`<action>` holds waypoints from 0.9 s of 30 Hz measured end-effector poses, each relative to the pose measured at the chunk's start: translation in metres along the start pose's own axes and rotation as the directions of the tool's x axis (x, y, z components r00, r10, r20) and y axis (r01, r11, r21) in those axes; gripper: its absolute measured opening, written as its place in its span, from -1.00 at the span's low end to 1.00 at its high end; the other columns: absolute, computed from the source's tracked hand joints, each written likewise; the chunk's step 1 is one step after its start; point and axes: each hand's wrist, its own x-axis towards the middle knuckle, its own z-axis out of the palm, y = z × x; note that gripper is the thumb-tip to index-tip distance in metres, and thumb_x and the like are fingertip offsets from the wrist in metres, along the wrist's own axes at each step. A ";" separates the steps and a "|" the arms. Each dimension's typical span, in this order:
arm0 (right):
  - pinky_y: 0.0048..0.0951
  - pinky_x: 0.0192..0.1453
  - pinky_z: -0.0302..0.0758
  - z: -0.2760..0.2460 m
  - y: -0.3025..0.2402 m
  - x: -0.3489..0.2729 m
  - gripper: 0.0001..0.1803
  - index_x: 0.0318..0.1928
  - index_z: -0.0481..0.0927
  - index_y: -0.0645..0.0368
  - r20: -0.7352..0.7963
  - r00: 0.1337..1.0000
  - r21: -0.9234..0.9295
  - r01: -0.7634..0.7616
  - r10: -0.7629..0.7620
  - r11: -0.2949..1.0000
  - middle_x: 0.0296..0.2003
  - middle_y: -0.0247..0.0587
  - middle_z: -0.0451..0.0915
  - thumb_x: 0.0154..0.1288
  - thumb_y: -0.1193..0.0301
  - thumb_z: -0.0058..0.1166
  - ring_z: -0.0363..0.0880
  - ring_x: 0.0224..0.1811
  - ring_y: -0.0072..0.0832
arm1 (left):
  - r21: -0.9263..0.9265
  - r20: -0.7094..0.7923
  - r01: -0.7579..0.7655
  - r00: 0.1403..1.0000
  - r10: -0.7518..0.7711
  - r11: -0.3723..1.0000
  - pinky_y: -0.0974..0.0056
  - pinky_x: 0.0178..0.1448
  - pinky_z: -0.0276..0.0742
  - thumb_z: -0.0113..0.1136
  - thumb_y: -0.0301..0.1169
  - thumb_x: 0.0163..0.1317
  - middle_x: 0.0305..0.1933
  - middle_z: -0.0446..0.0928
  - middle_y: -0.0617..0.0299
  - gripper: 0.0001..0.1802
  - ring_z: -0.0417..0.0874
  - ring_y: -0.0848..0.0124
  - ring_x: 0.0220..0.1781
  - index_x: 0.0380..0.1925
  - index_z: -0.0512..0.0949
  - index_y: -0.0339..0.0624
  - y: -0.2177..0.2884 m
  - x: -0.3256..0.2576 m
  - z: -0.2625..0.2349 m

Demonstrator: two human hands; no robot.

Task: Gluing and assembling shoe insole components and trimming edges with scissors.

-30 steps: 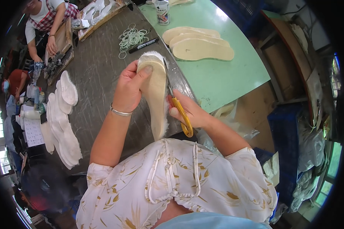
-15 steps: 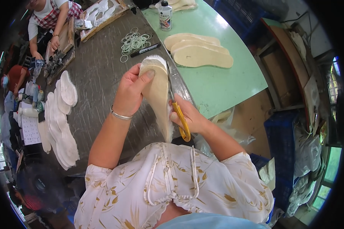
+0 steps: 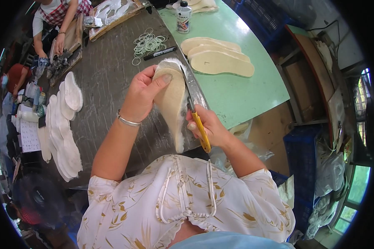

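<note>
My left hand [image 3: 147, 89] is closed around the upper part of a beige insole [image 3: 170, 99], thumb on its flat face. White fluffy fleece shows along the insole's top and right edge, and its narrower end points down toward me. My right hand [image 3: 207, 126] grips the yellow-handled scissors [image 3: 201, 132]. Their long metal blades point up and lie along the insole's right edge near its top. Several finished-looking beige insoles [image 3: 220, 62] lie overlapped on the green surface beyond my right hand. White fleecy insoles [image 3: 64, 137] lie in an overlapping row at the left.
Pale rubber bands [image 3: 147, 43] and a black marker [image 3: 160, 53] lie on the dark tabletop [image 3: 108, 66]. A bottle with a black cap [image 3: 183, 18] stands on the green board [image 3: 262, 93]. Blue crates [image 3: 301, 162] stand at the right. Another person's hands [image 3: 59, 43] work at the far left.
The scissors have shifted slightly right, away from the lower insole, and more of their blades shows. The insole's lower end has swung a little left. My left hand keeps its hold.
</note>
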 end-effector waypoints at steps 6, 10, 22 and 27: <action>-0.47 -0.37 0.37 -0.012 -0.008 0.003 -0.52 -0.11 0.33 0.26 0.066 0.997 0.009 0.028 -0.029 1.000 -0.49 -0.24 0.39 0.26 0.14 0.22 0.32 -0.49 -0.54 | 0.093 0.042 0.049 0.998 -0.053 0.994 0.45 -0.08 0.55 0.21 -0.40 0.32 -0.17 0.65 0.25 -0.75 0.63 0.58 -0.22 -0.07 0.56 -0.30 0.004 -0.001 0.002; -0.47 -0.26 0.42 -0.020 -0.015 0.004 -0.34 -0.05 0.36 0.27 0.109 0.994 -0.218 0.045 -0.021 0.975 -0.39 -0.29 0.42 0.33 -0.15 0.03 0.39 -0.36 -0.50 | 0.117 0.047 0.048 0.997 -0.054 0.992 0.41 -0.02 0.55 0.20 -0.44 0.31 -0.14 0.64 0.28 -0.76 0.63 0.56 -0.16 -0.05 0.55 -0.29 0.004 -0.001 0.003; -0.42 -0.41 0.34 -0.019 -0.018 0.000 -0.59 -0.22 0.35 0.23 0.047 0.998 -0.143 0.053 -0.047 0.988 -0.52 -0.23 0.38 0.33 0.12 0.14 0.33 -0.51 -0.48 | 0.120 0.114 0.046 0.992 -0.059 0.992 0.41 -0.02 0.55 0.22 -0.44 0.31 -0.15 0.65 0.27 -0.75 0.63 0.56 -0.18 -0.05 0.56 -0.29 0.006 0.003 0.001; -0.45 -0.43 0.34 -0.020 -0.019 -0.006 -0.59 -0.23 0.37 0.24 0.031 0.998 -0.085 -0.052 0.054 0.995 -0.56 -0.24 0.41 0.31 0.13 0.17 0.36 -0.54 -0.49 | 0.141 0.123 0.064 0.989 -0.081 0.988 0.41 -0.03 0.55 0.24 -0.42 0.29 -0.15 0.65 0.26 -0.73 0.64 0.55 -0.18 -0.05 0.56 -0.30 0.010 0.004 0.001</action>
